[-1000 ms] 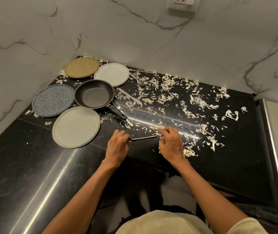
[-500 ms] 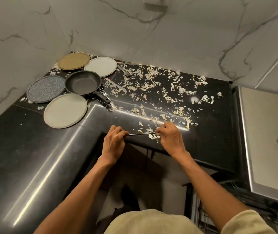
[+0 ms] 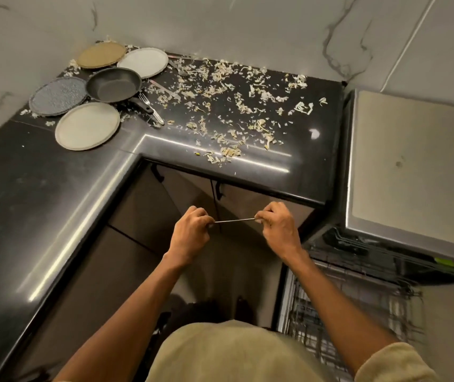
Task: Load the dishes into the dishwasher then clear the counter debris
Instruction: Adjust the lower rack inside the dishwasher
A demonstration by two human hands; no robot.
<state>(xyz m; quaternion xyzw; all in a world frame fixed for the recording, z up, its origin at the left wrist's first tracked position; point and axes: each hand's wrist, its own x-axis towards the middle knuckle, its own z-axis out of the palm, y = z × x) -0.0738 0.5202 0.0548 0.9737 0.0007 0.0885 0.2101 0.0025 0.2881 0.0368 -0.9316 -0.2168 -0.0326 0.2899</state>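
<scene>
While both hands pinch its ends, thin utensil (image 3: 234, 220) spans between them.

you've drawn both hands back off the counter (image 3: 54, 205): a second ago they were over its front edge among the scraps (image 3: 228, 150), and now they hang in front of the cabinet doors (image 3: 181, 194), below the edge. your left hand (image 3: 190, 238) and right hand (image 3: 278, 230) went on pinching the thin metal utensil (image 3: 234, 220) by its two ends, and it has come away from the counter with them, held level in the air. your view has swung right and down, so the open dishwasher (image 3: 413, 172) and its wire rack (image 3: 344, 312) now show.
</scene>
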